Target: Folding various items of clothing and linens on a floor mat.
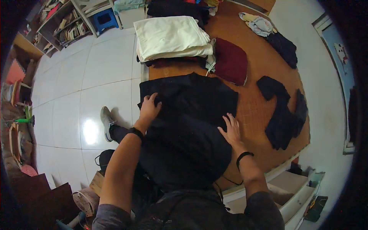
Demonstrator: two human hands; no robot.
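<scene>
A large black cloth garment point(189, 115) lies spread before me on an orange-brown surface point(250, 115), its near part reaching my lap. My left hand point(151, 106) rests at its left side, fingers curled down on the fabric; whether they pinch it is hard to see. At the right edge of the cloth, my right hand point(231, 129) lies flat with its fingers apart. Beyond the garment is a stack topped by folded cream cloth point(172, 37), with a folded maroon cloth point(231, 61) to its right.
Dark crumpled clothes point(280, 115) lie on the right side of the surface, near the wall. Farther back are a navy garment point(281, 47) and a light one point(258, 24). White floor tiles point(106, 92) run along the left, with bookshelves point(72, 27) and a blue stool point(105, 20) behind.
</scene>
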